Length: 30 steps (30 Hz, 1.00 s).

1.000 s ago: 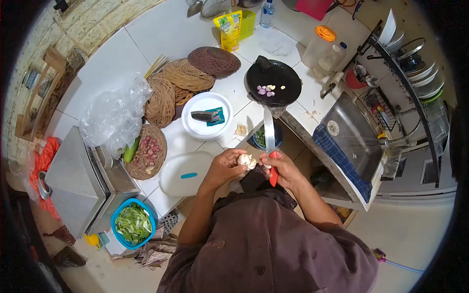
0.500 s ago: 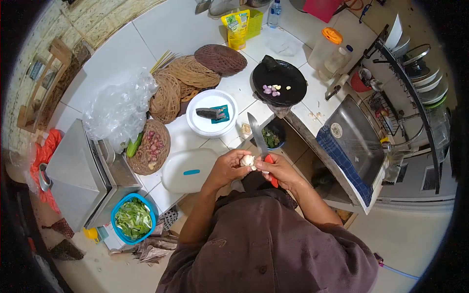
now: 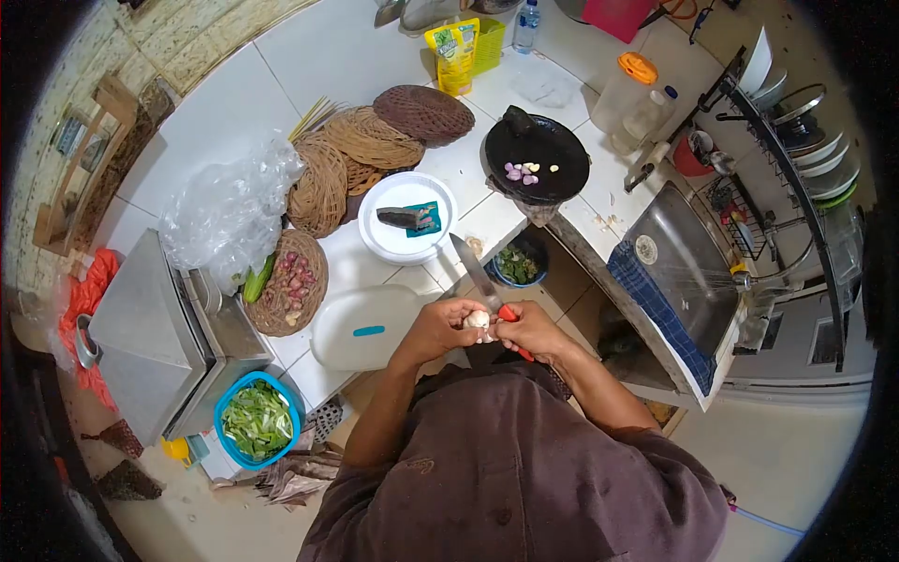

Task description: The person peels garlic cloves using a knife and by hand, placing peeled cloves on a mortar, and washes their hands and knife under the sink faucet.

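Held close to my body, a white garlic bulb [image 3: 477, 320] is gripped by the fingers of my left hand [image 3: 440, 330]. My right hand [image 3: 534, 332] is closed round the red handle of a knife [image 3: 479, 273], its blade pointing up and to the left. The right fingertips also touch the side of the bulb. Beyond the hands is a black stone mortar [image 3: 552, 150] with several peeled shallots [image 3: 521, 172] and pale cloves in it. A white round container [image 3: 368, 236] holding a dark piece on a teal packet stands ahead to the left.
A woven tray of shallots [image 3: 290, 281], a cucumber [image 3: 259, 278] and a clear plastic bag [image 3: 225, 201] are on the left. A blue tub of chopped greens [image 3: 219, 433] sits lower left. The sink [image 3: 688, 253] with a blue cloth [image 3: 660, 314] is right; a bowl of leaves [image 3: 518, 262] sits below the counter edge.
The knife has tilted further left, its tip swinging left and down. My right hand has turned with it and stays by the garlic bulb. My left hand has hardly moved.
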Available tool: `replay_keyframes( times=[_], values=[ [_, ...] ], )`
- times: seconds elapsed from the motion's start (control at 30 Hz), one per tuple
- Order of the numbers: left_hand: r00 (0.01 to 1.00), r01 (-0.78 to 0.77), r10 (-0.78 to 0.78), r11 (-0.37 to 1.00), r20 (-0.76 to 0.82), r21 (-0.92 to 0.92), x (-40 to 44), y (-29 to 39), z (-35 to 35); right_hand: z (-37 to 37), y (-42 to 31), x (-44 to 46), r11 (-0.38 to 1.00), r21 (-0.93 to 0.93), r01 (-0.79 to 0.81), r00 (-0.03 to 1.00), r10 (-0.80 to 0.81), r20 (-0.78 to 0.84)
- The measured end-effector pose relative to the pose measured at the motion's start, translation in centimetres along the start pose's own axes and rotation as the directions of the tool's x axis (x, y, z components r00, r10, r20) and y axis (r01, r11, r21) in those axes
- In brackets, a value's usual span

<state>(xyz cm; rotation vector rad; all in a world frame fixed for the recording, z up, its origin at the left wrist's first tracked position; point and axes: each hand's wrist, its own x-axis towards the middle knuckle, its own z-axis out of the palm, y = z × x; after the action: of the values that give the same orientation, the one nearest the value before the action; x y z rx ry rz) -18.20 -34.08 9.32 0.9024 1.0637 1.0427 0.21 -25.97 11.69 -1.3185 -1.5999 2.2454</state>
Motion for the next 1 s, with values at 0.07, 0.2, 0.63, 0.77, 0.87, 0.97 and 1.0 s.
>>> replay_keyframes(
  times=[0.07,0.2,0.63,0.77,0.87,0.97,1.0],
  values=[
    [1.0,0.018,-0.018,1.0,0.007,0.01,-0.2,0.1,-0.3,-0.1,0.1,0.1,1.0,0.002,-0.015,1.0,0.015,0.024],
    [0.998,0.064,-0.064,0.997,-0.012,-0.038,-0.4,0.1,-0.8,-0.2,0.2,0.6,0.993,0.099,-0.063,0.997,0.059,0.048],
    [0.993,0.063,-0.048,0.987,-0.107,0.149,-0.8,1.5,0.6,0.5,0.2,1.2,0.969,0.235,-0.078,0.995,0.06,0.084],
    [0.999,0.019,-0.026,0.992,-0.048,-0.125,-0.5,0.7,-0.6,0.1,0.5,1.4,0.934,0.339,-0.109,0.99,0.073,0.117],
    [0.99,0.04,-0.092,0.906,-0.104,-0.421,-0.8,0.8,-1.2,-0.4,-0.4,0.9,0.879,0.461,-0.121,0.979,0.03,0.2],
    [0.981,-0.099,-0.022,0.795,-0.191,-0.599,-0.4,-0.8,-2.7,-1.6,0.8,1.9,0.747,0.635,-0.196,0.963,0.023,0.27],
    [0.977,-0.119,-0.017,0.785,-0.213,-0.608,-0.4,-1.3,-3.1,-1.7,1.0,2.0,0.725,0.665,-0.179,0.971,0.023,0.237]
  ],
)
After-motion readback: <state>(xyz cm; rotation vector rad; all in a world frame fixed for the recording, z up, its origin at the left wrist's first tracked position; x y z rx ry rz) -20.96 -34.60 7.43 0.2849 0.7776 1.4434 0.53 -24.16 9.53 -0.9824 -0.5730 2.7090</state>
